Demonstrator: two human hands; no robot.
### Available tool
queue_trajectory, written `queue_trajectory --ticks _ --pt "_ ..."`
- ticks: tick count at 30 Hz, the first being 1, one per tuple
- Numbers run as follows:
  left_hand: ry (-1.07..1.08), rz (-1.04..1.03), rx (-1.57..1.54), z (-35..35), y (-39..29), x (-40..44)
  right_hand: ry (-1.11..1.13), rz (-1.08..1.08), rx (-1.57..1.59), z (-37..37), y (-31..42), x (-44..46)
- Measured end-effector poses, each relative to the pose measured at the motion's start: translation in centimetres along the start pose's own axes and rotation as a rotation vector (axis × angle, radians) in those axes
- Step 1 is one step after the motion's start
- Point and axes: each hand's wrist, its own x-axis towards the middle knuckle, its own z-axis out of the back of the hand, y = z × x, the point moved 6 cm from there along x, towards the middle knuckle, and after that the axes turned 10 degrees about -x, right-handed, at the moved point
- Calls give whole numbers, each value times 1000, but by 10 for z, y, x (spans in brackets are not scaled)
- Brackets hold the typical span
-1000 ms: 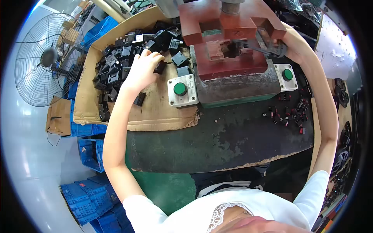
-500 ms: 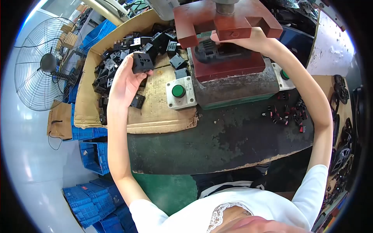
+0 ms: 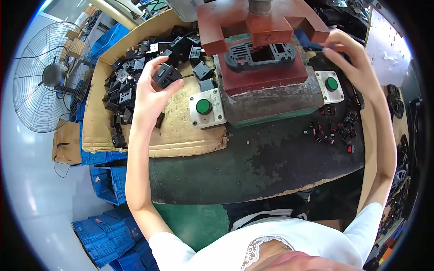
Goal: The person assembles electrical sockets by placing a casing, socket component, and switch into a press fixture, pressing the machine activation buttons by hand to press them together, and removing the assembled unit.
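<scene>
My left hand [image 3: 151,92] grips a black socket block [image 3: 166,75] between thumb and fingers, above the cardboard tray [image 3: 181,131]. Loose black blocks [image 3: 131,72] are heaped in the tray. A black oval plastic frame [image 3: 260,55] with openings lies flat on the red lower block [image 3: 266,81] of a press, beneath its red upper block [image 3: 266,29]. My right hand [image 3: 350,58] is to the right of the press, its fingers apart, touching neither block; I see nothing in it.
Green buttons on white boxes sit left [image 3: 204,106] and right [image 3: 331,83] of the press base. Small black-and-red parts [image 3: 332,131] lie on the dark table [image 3: 253,176]. A fan [image 3: 53,75] and blue crates [image 3: 106,235] stand at the left.
My left hand has picked up the socket block from the heap. The black frame now lies on the red lower block, and my right hand has let go and moved off to the right.
</scene>
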Motion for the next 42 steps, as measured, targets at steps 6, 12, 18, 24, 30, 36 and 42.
queue_trajectory --ticks 6,12,18,24,30,36,42 --pt "90 81 -163 -9 6 2 2 -225 -169 54 -32 -75" --pt "143 89 -421 -17 0 2 90 -479 -177 58 -36 -116" --pt "133 215 -617 -5 15 -4 188 -344 -299 40 -24 -138" --pt "36 203 -622 24 30 -10 146 -340 -301 33 -29 -143" --pt "167 -54 -439 -9 -12 -19 147 -219 -370 15 -15 -133" --pt "171 5 -380 -21 -23 -20 168 -100 -519 -9 -2 -123" --pt "293 -193 -305 -33 -38 -25 193 -60 -587 -42 0 -123"
